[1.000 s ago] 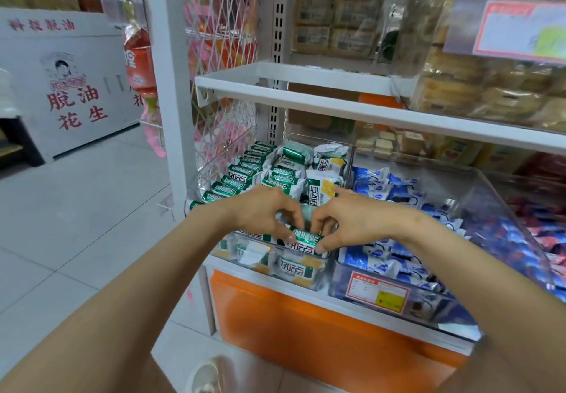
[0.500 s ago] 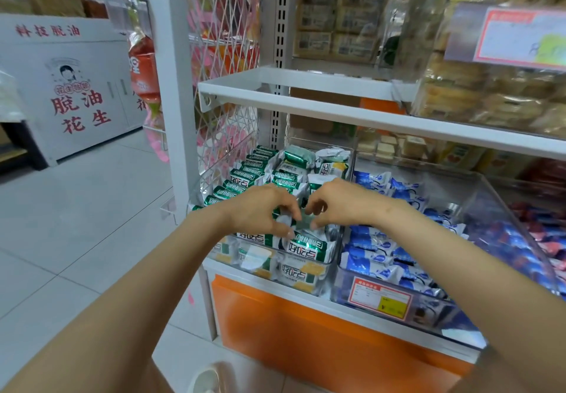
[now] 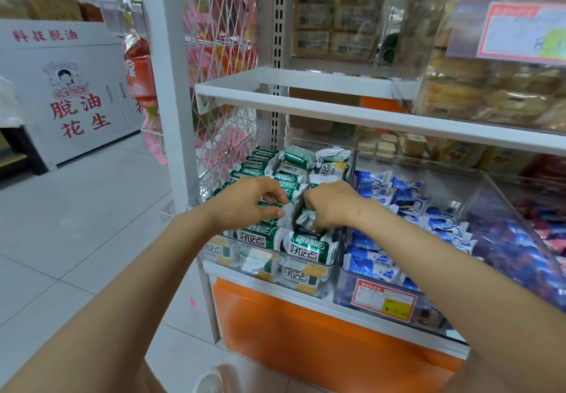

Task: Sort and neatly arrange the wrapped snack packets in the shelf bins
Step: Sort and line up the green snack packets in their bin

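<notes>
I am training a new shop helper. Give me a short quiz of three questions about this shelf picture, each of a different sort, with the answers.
1. True or false: the left hand and the right hand are both in the bin that holds the green packets.
2. Which packets fill the next bin to the right? A. red packets B. blue packets C. yellow packets
3. Fill in: the panel below the two bins is ____ in colour.

Key: 1 true; 2 B; 3 orange.
</notes>
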A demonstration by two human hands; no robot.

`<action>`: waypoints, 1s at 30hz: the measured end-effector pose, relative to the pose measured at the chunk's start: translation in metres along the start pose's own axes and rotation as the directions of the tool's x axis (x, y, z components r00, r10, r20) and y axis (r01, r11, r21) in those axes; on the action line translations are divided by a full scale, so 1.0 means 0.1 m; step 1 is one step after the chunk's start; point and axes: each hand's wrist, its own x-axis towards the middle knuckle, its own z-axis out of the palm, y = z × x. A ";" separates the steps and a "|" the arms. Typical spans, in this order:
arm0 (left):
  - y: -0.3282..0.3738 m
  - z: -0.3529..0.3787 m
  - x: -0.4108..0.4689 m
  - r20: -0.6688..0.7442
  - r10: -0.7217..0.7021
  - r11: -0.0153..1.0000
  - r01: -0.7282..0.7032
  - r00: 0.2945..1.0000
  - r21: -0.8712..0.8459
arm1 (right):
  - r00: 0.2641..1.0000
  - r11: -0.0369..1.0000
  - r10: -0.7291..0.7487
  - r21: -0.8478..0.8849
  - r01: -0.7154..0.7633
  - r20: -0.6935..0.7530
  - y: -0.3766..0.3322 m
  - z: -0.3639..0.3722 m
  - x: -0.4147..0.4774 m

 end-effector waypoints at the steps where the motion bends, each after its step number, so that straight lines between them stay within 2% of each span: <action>1: 0.00 0.00 0.00 -0.006 0.001 1.000 -0.001 1.000 -0.010 | 0.999 1.000 0.000 0.008 0.001 -0.042 0.02 -0.02 -0.02; 3: 0.01 0.01 0.01 -0.022 0.003 1.000 -0.003 1.000 -0.022 | 0.992 0.998 0.019 0.065 -0.011 -0.125 0.09 -0.07 -0.07; 6: 0.03 0.02 0.04 -0.073 -0.002 0.999 -0.001 0.997 -0.041 | 0.982 0.940 0.110 0.337 -0.051 -0.156 0.26 -0.17 -0.19; 9: 0.08 0.06 0.08 -0.136 -0.036 0.995 0.022 0.990 -0.102 | 0.968 0.786 0.198 0.615 -0.063 -0.154 0.39 -0.22 -0.34; 14: 0.18 0.12 0.14 -0.135 -0.088 0.971 0.055 0.987 -0.234 | 0.932 0.451 0.334 0.892 -0.031 -0.137 0.49 -0.20 -0.52; 18: 0.31 0.17 0.19 -0.085 -0.109 0.926 0.070 0.990 -0.370 | 0.935 0.283 0.319 0.957 0.063 -0.156 0.49 -0.15 -0.60; 25: 0.41 0.22 0.24 -0.059 -0.113 0.861 0.068 0.992 -0.503 | 0.828 0.402 0.434 0.899 0.174 -0.354 0.45 -0.04 -0.55; 27: 0.43 0.22 0.26 -0.062 -0.123 0.852 0.074 0.990 -0.518 | 0.794 0.394 0.462 0.894 0.215 -0.395 0.43 -0.03 -0.55; 28: 0.43 0.21 0.26 -0.060 -0.136 0.837 0.082 0.989 -0.542 | 0.776 0.355 0.481 0.900 0.253 -0.408 0.43 -0.04 -0.56; 30: 0.44 0.20 0.27 -0.066 -0.165 0.780 0.089 0.984 -0.620 | 0.771 0.195 0.508 0.923 0.330 -0.383 0.43 -0.10 -0.58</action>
